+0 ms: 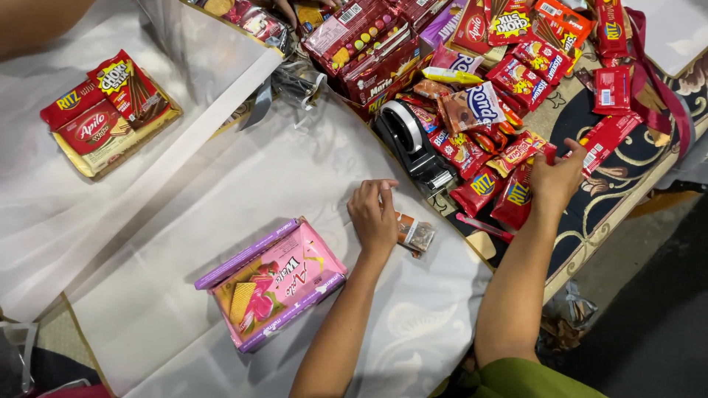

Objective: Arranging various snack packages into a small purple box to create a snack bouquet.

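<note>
Glossy plastic snack packets point(516, 81) gleamed; the white wrapping sheet point(221, 184) looked smooth, the black tape dispenser point(413, 144) shiny plastic.

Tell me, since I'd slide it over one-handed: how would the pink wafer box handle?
The pink wafer box looks flat and broad, so it should slide on the white sheet rather than tip. It is probably light for its size and fairly stiff. Its glossy wrap may feel slippery, and the contents likely crush easily.

Left hand point(374, 216) presses small clear-wrapped snack packet point(414, 234) onto white sheet point(243, 177). Right hand point(557, 177) reaches into pile of red snack packets point(516, 81). Black tape dispenser point(409, 140) between hands. Pink wafer pack point(276, 284) near left forearm.
</note>
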